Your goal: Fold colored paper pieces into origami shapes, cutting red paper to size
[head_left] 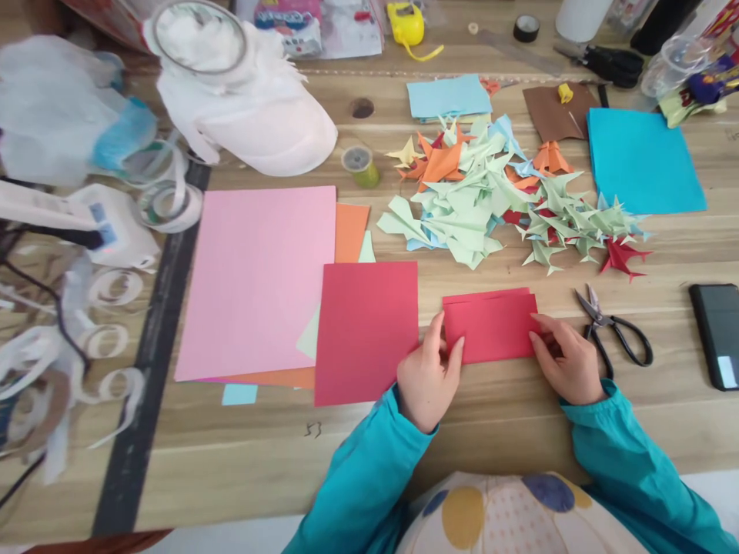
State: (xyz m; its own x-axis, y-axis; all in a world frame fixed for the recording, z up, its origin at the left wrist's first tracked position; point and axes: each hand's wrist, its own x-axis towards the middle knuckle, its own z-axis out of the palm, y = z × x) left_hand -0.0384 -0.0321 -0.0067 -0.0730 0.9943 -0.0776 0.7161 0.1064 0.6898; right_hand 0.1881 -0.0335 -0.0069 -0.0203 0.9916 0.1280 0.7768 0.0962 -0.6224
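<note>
Between my two hands is a small stack of red paper (490, 329), its back sheet slightly askew behind the front one. My left hand (426, 375) pinches the stack's left end, thumb in front and fingers at the back corner. At the right end, my right hand (570, 358) grips the edge between thumb and fingers. A larger red sheet (366, 331) lies just left of my left hand, overlapping a pink sheet (259, 277). Black-handled scissors (612, 327) rest partly open beside my right hand.
Folded paper pieces (462, 208) in green, orange, blue and red are heaped beyond my hands. Blue sheets (643, 161) lie at the back right, a phone (716, 335) at the right edge. Tape rolls (170, 196) and white strips crowd the left; a white cap (271, 115) is behind.
</note>
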